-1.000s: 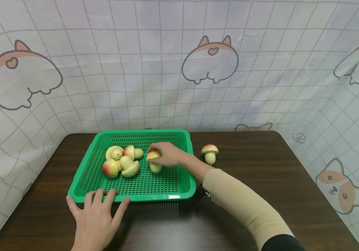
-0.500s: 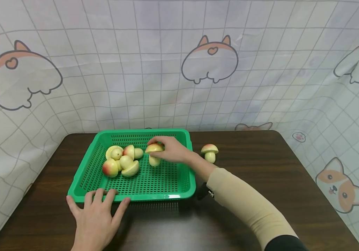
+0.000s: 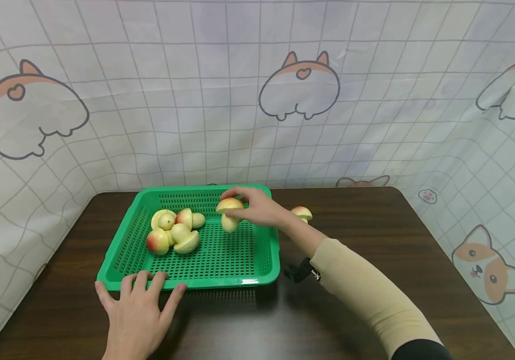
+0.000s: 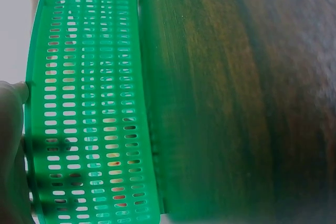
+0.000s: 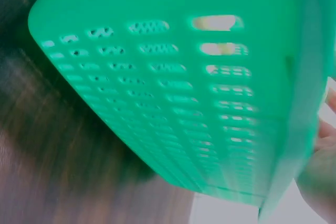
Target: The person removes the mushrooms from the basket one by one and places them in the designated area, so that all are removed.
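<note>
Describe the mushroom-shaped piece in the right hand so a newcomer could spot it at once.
On the dark table sits a green basket, with pale yellow pieces clustered toward its left. To their right, the right hand grips a mushroom-shaped piece, cap up, stem down. Only it is held; a similar one sits outside the basket, partly hidden.

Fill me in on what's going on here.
A person's right hand holds a mushroom-shaped piece over the green basket, while the left hand rests at its near rim. Similar pieces lie grouped in the basket's left part. Another one sits on the dark table, right of the basket, partly hidden by the right arm.
</note>
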### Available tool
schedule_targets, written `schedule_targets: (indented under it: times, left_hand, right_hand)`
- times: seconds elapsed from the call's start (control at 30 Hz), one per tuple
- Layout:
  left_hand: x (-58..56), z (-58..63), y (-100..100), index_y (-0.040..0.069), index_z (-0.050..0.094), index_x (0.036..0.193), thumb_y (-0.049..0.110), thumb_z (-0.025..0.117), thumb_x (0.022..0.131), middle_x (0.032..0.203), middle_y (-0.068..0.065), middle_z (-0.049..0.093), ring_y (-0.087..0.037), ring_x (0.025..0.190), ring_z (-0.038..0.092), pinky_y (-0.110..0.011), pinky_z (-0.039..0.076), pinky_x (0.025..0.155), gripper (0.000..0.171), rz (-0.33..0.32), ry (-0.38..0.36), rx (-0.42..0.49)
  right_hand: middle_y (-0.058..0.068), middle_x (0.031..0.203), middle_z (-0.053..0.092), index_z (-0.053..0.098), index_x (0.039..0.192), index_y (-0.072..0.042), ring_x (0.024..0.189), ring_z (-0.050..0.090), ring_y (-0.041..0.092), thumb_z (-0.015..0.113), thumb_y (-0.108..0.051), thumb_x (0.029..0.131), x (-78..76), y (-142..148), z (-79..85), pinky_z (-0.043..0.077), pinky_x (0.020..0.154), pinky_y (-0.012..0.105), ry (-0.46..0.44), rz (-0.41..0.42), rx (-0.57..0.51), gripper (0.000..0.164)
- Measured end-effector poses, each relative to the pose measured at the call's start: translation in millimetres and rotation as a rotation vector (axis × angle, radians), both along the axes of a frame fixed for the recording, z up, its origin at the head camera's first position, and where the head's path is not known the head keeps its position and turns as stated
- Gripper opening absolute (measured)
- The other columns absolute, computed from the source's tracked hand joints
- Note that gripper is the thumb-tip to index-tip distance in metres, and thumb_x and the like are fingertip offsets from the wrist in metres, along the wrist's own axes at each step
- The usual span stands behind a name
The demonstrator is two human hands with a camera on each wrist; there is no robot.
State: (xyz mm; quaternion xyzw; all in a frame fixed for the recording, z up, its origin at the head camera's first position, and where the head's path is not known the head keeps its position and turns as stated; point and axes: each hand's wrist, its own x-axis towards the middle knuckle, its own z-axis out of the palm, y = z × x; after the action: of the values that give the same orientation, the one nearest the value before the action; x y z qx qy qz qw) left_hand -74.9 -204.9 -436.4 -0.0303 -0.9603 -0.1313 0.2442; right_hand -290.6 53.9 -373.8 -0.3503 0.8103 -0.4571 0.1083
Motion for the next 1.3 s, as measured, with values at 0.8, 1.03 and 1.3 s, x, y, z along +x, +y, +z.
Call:
schedule_targets:
  times: [0.8,1.03,1.3]
  left_hand:
    - [0.1,-1.3,1.3,0.008,0.069,0.11,0.058,0.06,0.098,0.108,-0.021,0.062,-0.05,0.11,0.051,-0.084,-0.006,0.103,0.052,0.005,-0.006,0.009]
    - [0.2,-1.5,1.2,0.007,0.069,0.111,0.058,0.06,0.098,0.108,-0.021,0.062,-0.05,0.11,0.051,-0.085,-0.005,0.103,0.053,0.006,-0.003,0.006]
    - [0.7,-0.9,2.2,0.007,0.069,0.11,0.057,0.06,0.098,0.108,-0.021,0.062,-0.05,0.11,0.051,-0.085,-0.005,0.103,0.053,0.006,-0.002,0.013]
  right_hand:
    - [-0.005,0.12,0.067,0.066,0.131,-0.02,0.099,0.064,0.02,0.074,-0.026,0.097,11.1,55.2,12.1,0.053,0.076,0.04,0.062,-0.045,-0.062,0.035]
    - [-0.001,0.119,0.068,0.066,0.132,-0.017,0.101,0.066,0.021,0.075,-0.02,0.097,18.2,70.2,13.9,0.054,0.081,0.042,0.052,-0.046,-0.09,0.036]
    - [-0.001,0.122,0.068,0.065,0.133,-0.018,0.107,0.064,0.02,0.074,-0.018,0.097,21.9,85.5,14.9,0.053,0.085,0.043,0.046,-0.084,-0.086,0.037]
